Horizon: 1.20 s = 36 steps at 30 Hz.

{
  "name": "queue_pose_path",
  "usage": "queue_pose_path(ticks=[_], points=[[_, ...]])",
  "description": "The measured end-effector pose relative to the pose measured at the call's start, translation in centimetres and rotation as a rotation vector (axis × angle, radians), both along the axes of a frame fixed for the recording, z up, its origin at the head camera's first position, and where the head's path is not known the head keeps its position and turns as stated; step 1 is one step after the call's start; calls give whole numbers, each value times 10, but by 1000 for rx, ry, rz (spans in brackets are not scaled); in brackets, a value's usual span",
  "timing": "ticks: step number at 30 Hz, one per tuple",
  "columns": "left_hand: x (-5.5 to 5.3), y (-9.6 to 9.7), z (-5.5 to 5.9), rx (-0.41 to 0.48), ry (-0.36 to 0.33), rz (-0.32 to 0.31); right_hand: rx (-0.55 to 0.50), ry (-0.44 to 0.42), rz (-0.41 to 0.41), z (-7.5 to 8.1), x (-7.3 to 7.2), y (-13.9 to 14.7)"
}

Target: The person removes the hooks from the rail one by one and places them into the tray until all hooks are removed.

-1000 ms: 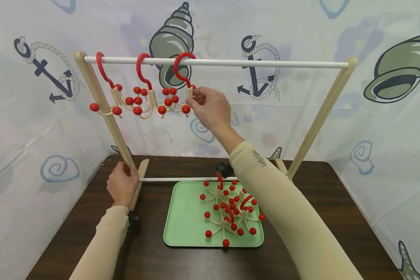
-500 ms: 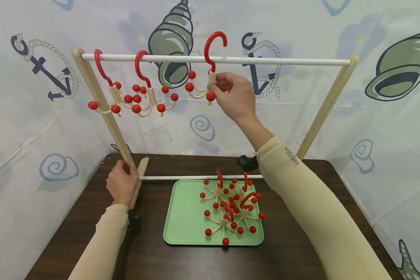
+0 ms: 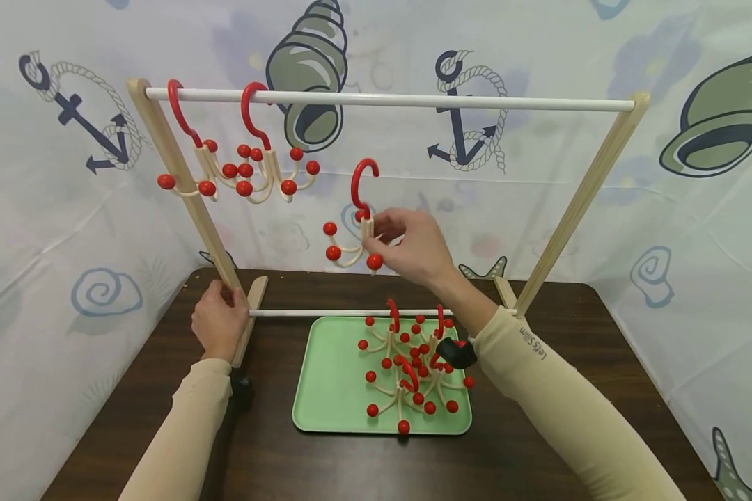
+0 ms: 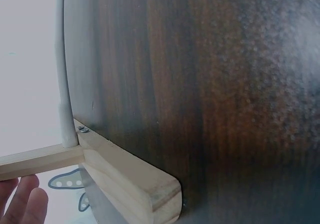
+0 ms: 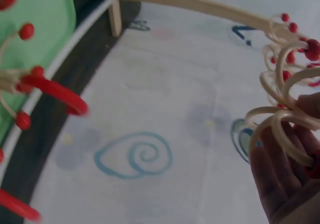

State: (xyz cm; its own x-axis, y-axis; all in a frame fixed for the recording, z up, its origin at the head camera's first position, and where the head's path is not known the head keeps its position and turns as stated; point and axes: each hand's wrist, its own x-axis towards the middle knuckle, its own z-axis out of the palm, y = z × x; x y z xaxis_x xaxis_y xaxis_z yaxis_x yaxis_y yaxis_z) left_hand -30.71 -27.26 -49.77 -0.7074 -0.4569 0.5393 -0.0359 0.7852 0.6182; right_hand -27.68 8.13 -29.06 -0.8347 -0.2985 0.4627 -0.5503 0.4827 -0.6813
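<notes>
A clothes hanger with a red hook, curved cream arms and red ball tips (image 3: 366, 228) is held upright below the rack's top bar (image 3: 413, 100), clear of it. My right hand (image 3: 413, 247) grips its central stem between thumb and fingers; in the right wrist view its looped arms (image 5: 286, 134) fan out in front of the palm. My left hand (image 3: 219, 321) holds the lower end of the rack's left wooden post (image 3: 203, 216), with fingertips against the wood in the left wrist view. Two similar hangers, one left (image 3: 205, 165) and one beside it (image 3: 272, 169), hang from the bar's left end.
A green tray (image 3: 326, 390) lies on the dark wooden table (image 3: 257, 463), with several hangers (image 3: 402, 395) crowded on its right half. The rack's lower white bar (image 3: 345, 313) runs behind the tray. Its right post (image 3: 583, 202) leans beyond my right forearm.
My right hand lifted the third hanger off the top bar, moved it rightward, then lowered it beneath the bar. My left hand stayed at the post.
</notes>
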Motion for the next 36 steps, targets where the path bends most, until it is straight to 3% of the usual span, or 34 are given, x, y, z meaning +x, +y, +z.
queue_pose_path(ticks=[5, 10, 17, 23, 36], points=[[1, 1, -1, 3, 4, 10, 64, -165, 72, -32, 6, -13], [0, 3, 0, -1, 0, 0, 174, -257, 93, -53, 12, -28], [-1, 4, 1, 0, -2, 12, 430, -248, 71, -76, 11, -51], [-1, 4, 2, -7, 7, 11, 574, -259, 44, -97, 1, -65], [3, 2, 2, -11, 7, 18, 721, -335, 54, -123, -6, -70]])
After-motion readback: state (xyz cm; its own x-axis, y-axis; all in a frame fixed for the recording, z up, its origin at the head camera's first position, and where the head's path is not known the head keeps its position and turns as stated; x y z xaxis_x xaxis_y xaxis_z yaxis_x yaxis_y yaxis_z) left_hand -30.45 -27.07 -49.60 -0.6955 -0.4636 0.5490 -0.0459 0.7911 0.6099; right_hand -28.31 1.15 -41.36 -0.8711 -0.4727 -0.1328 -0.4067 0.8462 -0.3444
